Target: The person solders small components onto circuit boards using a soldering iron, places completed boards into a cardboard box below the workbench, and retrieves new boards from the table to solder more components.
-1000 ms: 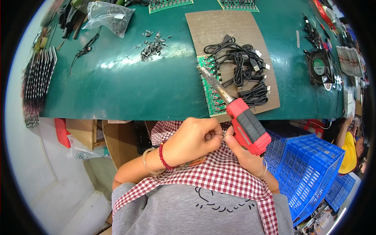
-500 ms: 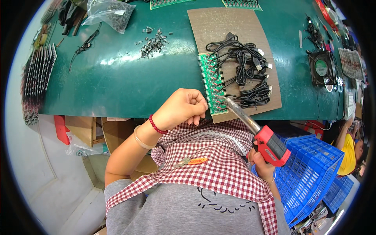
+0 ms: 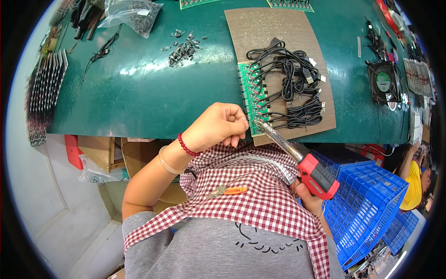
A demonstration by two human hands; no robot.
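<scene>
My right hand (image 3: 308, 195) grips a soldering iron (image 3: 284, 145) with a red and black handle and a long metal barrel. Its tip meets the lower part of the green circuit board strip (image 3: 253, 98), which has pins along its left edge. My left hand (image 3: 223, 126) is closed, thumb against fingers, right beside the lower left edge of the strip. Whatever those fingers pinch is too small or hidden to make out. Black USB cables (image 3: 290, 83), looped in bundles, run from the strip's right side. Strip and cables lie on a brown board (image 3: 260, 28).
Small black pin parts (image 3: 184, 52) lie in a loose pile on the green table (image 3: 139, 97). Behind them is a clear plastic bag (image 3: 132, 16). A black fan (image 3: 383, 81) stands at right, a blue crate (image 3: 367, 204) below it. Stacked boards (image 3: 45, 93) line the left edge.
The soldering iron's tip has moved left across the strip, toward my left hand, and its handle has come along slightly. My left hand keeps nearly the same place and pinch.
</scene>
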